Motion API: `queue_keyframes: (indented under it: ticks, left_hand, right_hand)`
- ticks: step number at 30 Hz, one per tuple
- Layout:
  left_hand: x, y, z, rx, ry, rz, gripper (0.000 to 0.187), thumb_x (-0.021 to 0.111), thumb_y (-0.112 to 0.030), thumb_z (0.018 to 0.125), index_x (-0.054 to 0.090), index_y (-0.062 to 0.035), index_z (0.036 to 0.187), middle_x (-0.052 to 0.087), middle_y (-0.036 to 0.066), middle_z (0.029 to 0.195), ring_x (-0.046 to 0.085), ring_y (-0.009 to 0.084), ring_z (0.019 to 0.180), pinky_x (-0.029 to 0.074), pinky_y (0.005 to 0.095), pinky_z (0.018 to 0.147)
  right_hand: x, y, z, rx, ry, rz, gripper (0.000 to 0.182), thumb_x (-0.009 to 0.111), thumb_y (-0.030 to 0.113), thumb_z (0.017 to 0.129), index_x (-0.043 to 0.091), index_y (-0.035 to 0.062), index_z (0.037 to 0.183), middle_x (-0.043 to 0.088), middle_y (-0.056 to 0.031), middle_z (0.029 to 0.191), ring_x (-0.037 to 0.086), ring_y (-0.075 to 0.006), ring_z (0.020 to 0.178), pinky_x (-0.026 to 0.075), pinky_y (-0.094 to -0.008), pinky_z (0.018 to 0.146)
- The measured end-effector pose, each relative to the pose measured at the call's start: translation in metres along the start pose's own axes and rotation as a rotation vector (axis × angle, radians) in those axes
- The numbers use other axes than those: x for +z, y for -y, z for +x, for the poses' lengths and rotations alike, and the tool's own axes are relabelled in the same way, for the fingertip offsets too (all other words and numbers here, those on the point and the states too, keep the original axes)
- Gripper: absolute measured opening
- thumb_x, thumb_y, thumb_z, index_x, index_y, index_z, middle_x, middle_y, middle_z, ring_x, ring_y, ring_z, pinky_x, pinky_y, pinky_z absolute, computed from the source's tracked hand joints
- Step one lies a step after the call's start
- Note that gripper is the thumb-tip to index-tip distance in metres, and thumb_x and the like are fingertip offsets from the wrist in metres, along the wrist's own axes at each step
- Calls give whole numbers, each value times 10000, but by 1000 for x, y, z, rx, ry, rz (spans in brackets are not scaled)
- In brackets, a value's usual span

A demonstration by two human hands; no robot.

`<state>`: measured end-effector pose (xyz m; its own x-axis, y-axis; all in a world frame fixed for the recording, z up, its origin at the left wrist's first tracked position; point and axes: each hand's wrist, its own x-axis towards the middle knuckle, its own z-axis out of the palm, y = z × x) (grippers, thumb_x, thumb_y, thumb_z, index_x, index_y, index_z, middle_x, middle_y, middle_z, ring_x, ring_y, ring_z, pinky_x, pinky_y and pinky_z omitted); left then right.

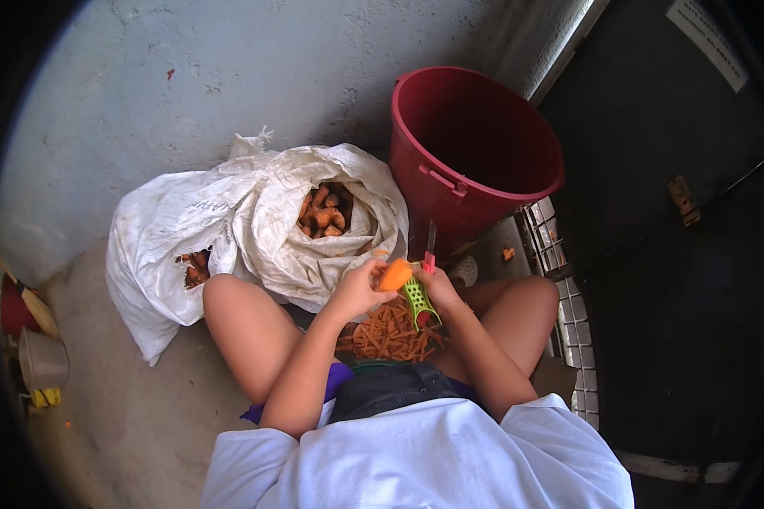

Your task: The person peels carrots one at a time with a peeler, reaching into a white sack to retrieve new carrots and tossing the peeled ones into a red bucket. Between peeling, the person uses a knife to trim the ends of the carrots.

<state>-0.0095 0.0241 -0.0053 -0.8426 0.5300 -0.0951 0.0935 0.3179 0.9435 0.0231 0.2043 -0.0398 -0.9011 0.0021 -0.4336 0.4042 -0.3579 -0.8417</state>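
Observation:
My left hand is closed round a smooth, bright orange piece of root. Close beside it, my right hand grips a green tool with holes, which looks like a peeler. A knife with a red handle also sticks out of that hand, blade pointing up. Where the fingers wrap, parts of both tools are hidden. Below the hands, between my knees, lies a heap of orange-brown peelings. In front stands an open white sack with knobby orange roots showing in its mouth.
A large dark red tub stands behind and right of the sack. A dark door and a wire rack are at the right. Far left are a broom and a pale basket. A blue-grey wall closes the back.

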Motion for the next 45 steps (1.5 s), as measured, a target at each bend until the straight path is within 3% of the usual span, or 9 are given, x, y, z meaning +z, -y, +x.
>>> queue_keyframes:
  ticks: [5,8,12,24,27,31,37,42,45]
  left_hand:
    - [10,16,2,23,-64,151,411,648,-130,614,484,-12,972,567,177,854,565,307,791,437,334,680]
    - [7,13,4,22,-144,180,374,634,-117,608,496,-11,939,569,183,820,565,317,772,436,337,669]
    - [4,8,5,-16,-191,239,316,631,-122,601,524,-12,877,576,188,754,563,335,766,441,352,658]
    - [2,-6,3,72,-173,330,283,622,-114,591,553,1,840,562,216,716,563,347,722,451,354,630]
    - [2,-11,1,82,-122,251,268,630,-99,597,542,-1,830,570,160,700,579,270,691,441,308,635]
    - [6,-43,-13,274,272,-365,241,658,-76,618,513,-38,808,523,11,732,476,87,701,387,237,664]
    - [6,-55,-8,238,245,-177,271,684,-136,637,505,-34,813,523,43,718,482,121,686,391,255,668]
    - [-16,-73,28,119,721,1032,354,638,-145,580,571,-121,928,603,112,813,573,273,825,454,367,687]
    - [-32,-118,61,202,505,1162,321,608,-125,638,565,-125,955,599,92,856,582,237,830,458,374,718]
  right_hand:
    - [9,11,-8,-195,-40,-246,161,483,157,823,532,3,826,563,-65,664,562,-150,585,439,-261,549]
    - [8,25,-19,-312,-56,-923,149,522,164,771,543,24,816,560,-141,642,570,-247,600,427,-332,564]
    - [15,23,-23,-322,5,-1071,167,538,173,704,553,43,808,558,-201,713,540,-363,695,418,-396,615]
    - [17,11,-18,-358,-22,-1074,154,511,151,697,557,32,784,558,-209,708,535,-379,711,414,-423,637]
    - [9,-1,-9,-378,-129,-1085,196,541,205,738,569,26,813,547,-206,690,553,-345,670,419,-379,607]
    - [-32,-28,15,-52,-137,-1154,269,527,249,688,604,28,820,561,-240,763,559,-359,762,431,-409,671]
    - [-57,-59,46,-49,-130,-1212,274,497,245,704,608,23,820,577,-223,805,561,-353,789,439,-408,715]
    - [-42,-71,36,35,104,-1435,307,496,275,713,606,13,831,582,-219,832,567,-337,808,440,-404,732]
    - [-31,-60,32,12,99,-1440,321,492,334,710,610,49,799,580,-205,768,558,-354,746,434,-407,694]
